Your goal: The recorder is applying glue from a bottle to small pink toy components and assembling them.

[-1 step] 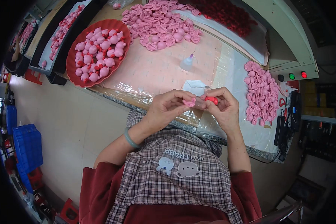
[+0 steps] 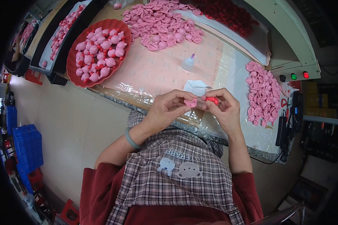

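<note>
Over the table's near edge, my left hand (image 2: 168, 108) pinches a small pink piece with a ruffled, cup-like rim (image 2: 190, 102) between thumb and fingers. Close beside it, my right hand (image 2: 225, 108) pinches a small glossy red piece (image 2: 213, 100), partly covered by the fingertips. The two pieces are a little apart. Just beyond my hands lies a folded white cloth (image 2: 195, 87). Farther off, a small white squeeze bottle with a purple needle tip (image 2: 188, 63) stands upright on the pink table cover (image 2: 150, 71).
A red scalloped bowl (image 2: 72, 69) at the left holds round pink pieces with red parts. Pink pieces lie in a far heap (image 2: 157, 22) and a right-hand heap (image 2: 263, 93). Dark red pieces (image 2: 229, 15) lie under a machine housing (image 2: 289, 30). A black power strip (image 2: 280, 131) sits far right.
My right hand and the red piece have shifted very slightly. Both hands keep their pinches, and the rest looks the same.
</note>
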Motion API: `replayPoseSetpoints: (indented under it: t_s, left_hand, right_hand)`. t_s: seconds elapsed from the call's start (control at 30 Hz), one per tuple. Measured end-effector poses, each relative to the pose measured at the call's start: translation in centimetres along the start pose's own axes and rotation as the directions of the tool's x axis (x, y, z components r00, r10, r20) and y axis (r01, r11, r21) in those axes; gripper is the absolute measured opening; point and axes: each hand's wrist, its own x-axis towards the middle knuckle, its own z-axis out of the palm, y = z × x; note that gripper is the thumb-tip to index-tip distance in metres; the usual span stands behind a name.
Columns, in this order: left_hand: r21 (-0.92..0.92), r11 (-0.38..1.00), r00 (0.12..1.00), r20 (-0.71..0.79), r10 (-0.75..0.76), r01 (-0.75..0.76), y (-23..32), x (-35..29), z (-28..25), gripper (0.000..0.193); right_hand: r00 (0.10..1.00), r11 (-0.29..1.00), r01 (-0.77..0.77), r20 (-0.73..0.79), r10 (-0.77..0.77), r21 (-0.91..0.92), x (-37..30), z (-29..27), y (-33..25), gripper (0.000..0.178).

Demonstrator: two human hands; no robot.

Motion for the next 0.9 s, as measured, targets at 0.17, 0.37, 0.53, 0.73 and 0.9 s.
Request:
replayPoseSetpoints:
  t_s: [0.17, 0.37, 0.53, 0.73, 0.9]
  left_hand:
    - [0.0, 0.999, 0.999, -0.007, -0.04, 0.04, -0.1, -0.1, -0.1, 0.019]
    - [0.096, 0.995, 1.0, 0.002, -0.017, 0.016, -0.5, 0.0, -0.2, 0.019]
    - [0.118, 0.993, 1.0, 0.002, 0.024, -0.024, -0.6, -0.1, -0.2, 0.02]
    - [0.081, 0.995, 0.998, -0.049, -0.048, 0.052, -0.6, -0.1, 0.2, 0.022]
    - [0.143, 0.989, 0.999, -0.011, -0.044, 0.045, -0.3, -0.1, 0.0, 0.022]
  right_hand:
    - [0.997, 0.995, -0.071, 0.033, 0.074, -0.064, -0.2, 0.1, -0.1, 0.022]
    - [0.992, 0.986, -0.129, 0.028, 0.126, 0.105, -0.5, -0.2, 0.7, 0.027]
    - [0.993, 0.993, -0.114, 0.033, 0.114, -0.003, -0.7, 0.7, 0.7, 0.017]
    - [0.996, 0.995, -0.084, -0.005, 0.084, 0.061, -1.2, 1.9, 1.0, 0.014]
    - [0.991, 0.984, -0.129, -0.033, 0.133, 0.121, -1.3, 2.1, 1.8, 0.013]
